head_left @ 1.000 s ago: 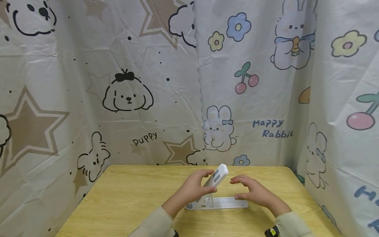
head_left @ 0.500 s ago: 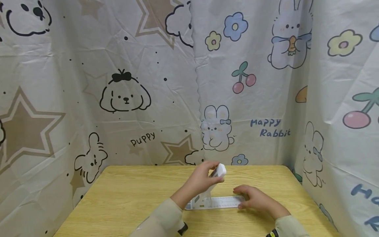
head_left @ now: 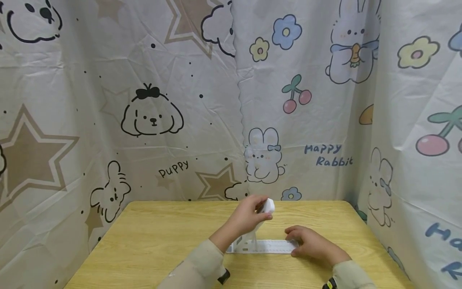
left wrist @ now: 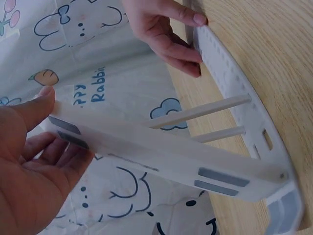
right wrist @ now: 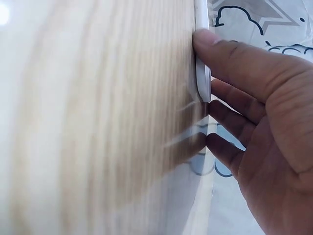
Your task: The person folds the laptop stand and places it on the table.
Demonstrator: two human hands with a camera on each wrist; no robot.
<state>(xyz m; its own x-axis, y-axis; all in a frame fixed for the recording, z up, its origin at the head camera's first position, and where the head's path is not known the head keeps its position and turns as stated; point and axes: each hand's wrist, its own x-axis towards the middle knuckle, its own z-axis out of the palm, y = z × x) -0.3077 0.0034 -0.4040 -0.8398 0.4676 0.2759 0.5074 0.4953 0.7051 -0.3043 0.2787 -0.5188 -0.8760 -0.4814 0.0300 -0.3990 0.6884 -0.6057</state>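
A white folding stand (head_left: 272, 246) lies with its long flat base on the table, its hinged end at the left. Its raised arm (left wrist: 146, 144) slants up from the hinge and carries grey pads (left wrist: 222, 177). Two thin struts (left wrist: 205, 111) run between arm and base in the left wrist view. My left hand (head_left: 249, 214) pinches the arm's upper end, thumb on one edge and fingers on the other. At the base's right end, my right hand (head_left: 313, 243) grips it between thumb and fingers. The right wrist view shows that thumb on the base's white edge (right wrist: 203, 81).
The yellow wood-grain table (head_left: 162, 228) extends around the stand on all sides. Behind and beside it hang pale curtains (head_left: 216, 120) printed with puppies, rabbits, stars and flowers.
My right hand has come down and left from above the table onto the base's right end. My left hand has shifted slightly right and further over the arm's upper end, hiding more of it.
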